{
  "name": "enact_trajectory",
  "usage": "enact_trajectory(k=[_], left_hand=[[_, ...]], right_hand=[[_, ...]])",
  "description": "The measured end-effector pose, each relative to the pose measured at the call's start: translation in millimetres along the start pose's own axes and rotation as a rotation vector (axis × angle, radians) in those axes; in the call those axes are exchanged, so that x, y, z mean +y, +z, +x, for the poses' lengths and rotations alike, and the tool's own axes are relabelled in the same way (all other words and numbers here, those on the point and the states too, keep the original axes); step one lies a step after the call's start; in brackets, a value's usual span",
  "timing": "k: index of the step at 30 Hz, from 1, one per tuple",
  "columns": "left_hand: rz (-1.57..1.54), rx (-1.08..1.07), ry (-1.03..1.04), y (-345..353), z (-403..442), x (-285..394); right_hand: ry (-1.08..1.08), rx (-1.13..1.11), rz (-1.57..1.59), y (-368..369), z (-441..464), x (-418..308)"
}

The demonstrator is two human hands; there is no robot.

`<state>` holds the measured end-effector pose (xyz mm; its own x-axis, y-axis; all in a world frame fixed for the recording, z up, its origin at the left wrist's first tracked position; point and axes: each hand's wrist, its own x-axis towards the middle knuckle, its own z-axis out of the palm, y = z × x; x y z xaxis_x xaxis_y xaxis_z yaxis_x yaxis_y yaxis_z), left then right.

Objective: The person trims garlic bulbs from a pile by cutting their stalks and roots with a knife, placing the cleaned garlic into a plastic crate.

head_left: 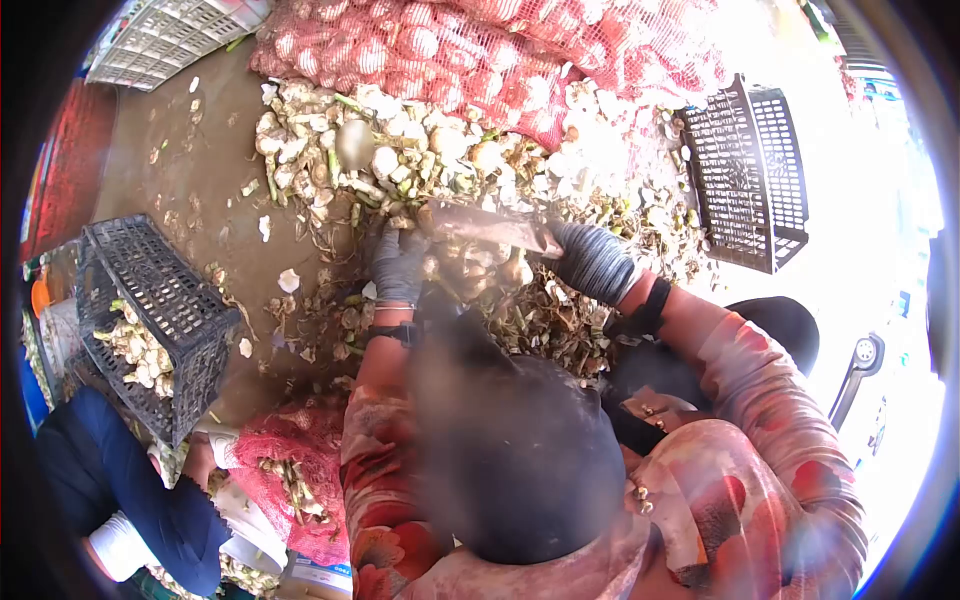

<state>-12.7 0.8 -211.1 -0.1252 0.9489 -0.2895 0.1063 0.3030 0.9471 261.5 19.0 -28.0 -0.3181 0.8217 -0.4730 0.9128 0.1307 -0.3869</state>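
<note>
My left hand (397, 268), in a grey glove, is closed at the near edge of a heap of garlic (440, 150). A garlic bulb (402, 220) shows at its fingertips. My right hand (590, 262), also gloved, is wrapped round the end of a broad-bladed knife (485, 228). The blade points left, its far end close to my left fingers. Below the blade lie more garlic bulbs (475, 262) and dry trimmings (550, 320). My fingers partly hide what they grip.
Red mesh sacks of garlic (420, 50) lie behind the heap. A dark crate (745, 170) stands right, a black crate (160, 310) left, and a pale crate (175, 40) far left. A co-worker's dark sleeve (150, 490) shows lower left, beside a red net bag (310, 460).
</note>
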Motion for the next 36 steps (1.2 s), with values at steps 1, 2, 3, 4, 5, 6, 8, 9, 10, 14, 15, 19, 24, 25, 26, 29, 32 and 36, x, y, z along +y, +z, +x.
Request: enact_trajectory(k=[1, 2, 3, 4, 5, 6, 8, 9, 10, 14, 15, 19, 24, 25, 26, 29, 32, 36], left_hand=[[-0.075, 0.014, 0.012, -4.0, 7.3, -38.6], [-0.111, 0.02, 0.021, -6.9, 9.1, -44.1], [-0.146, 0.025, 0.031, -9.7, 10.9, -48.3], [-0.425, 0.011, -0.105, -15.0, 1.5, -29.8], [-0.548, -0.028, -0.183, -23.1, -3.3, -18.5], [-0.671, -0.058, -0.269, -31.2, -8.4, -5.8], [-1.097, -0.075, -0.41, -38.1, -21.3, 22.5], [-1.254, -0.078, -0.426, -35.6, -27.0, 40.1], [-1.41, -0.081, -0.447, -33.0, -32.7, 57.7], [-0.126, -0.116, -0.082, -34.1, -75.7, 147.8], [-0.128, -0.099, -0.069, -39.4, -77.3, 155.3], [0.014, -0.257, -0.194, -30.5, -77.7, 162.2], [-0.324, -0.334, 0.06, -25.5, -68.7, 181.2], [-0.575, -0.332, 0.08, -28.3, -67.6, 178.0], [-0.623, -0.29, 0.154, -23.4, -62.7, 166.8], [-0.416, -0.327, 0.223, -20.6, -53.4, 151.0], [-0.467, -0.363, 0.125, -20.4, -59.3, 177.0], [-0.426, -0.394, 0.052, -29.8, -48.9, 151.5]], right_hand=[[0.02, -0.034, -0.033, -2.0, -0.3, -4.8], [-0.058, -0.019, -0.051, -3.7, -1.3, -6.1], [-0.086, -0.053, -0.092, -4.3, -1.3, -7.0], [-0.112, -0.082, -0.065, -9.5, -1.1, -12.4], [-0.139, -0.118, -0.035, -14.6, -1.6, -21.5], [-0.177, -0.106, -0.044, -14.5, -0.2, -31.8], [-0.3, -0.094, -0.039, -10.2, 7.0, -51.3], [-0.301, -0.09, -0.039, -10.0, 13.8, -61.8], [-0.313, -0.108, 0.011, -11.2, 20.7, -72.3], [-0.298, -0.168, -0.064, 18.4, 53.9, 1.2], [-0.331, -0.108, -0.037, 29.8, 62.1, 23.5], [-0.08, -0.018, 0.291, -14.5, 23.1, -29.9], [-0.221, -0.018, 0.4, -32.2, 38.2, -89.0], [-0.261, 0.057, 0.336, -19.8, 46.7, -78.2], [-0.554, 0.26, -0.1, -13.2, 53.1, -69.5], [0.046, -0.188, 0.525, 7.4, 51.8, -67.8], [-0.198, -0.227, 0.199, 19.1, 47.0, -72.5], [-0.136, 0.155, 0.531, 19.0, 36.3, -57.7]])
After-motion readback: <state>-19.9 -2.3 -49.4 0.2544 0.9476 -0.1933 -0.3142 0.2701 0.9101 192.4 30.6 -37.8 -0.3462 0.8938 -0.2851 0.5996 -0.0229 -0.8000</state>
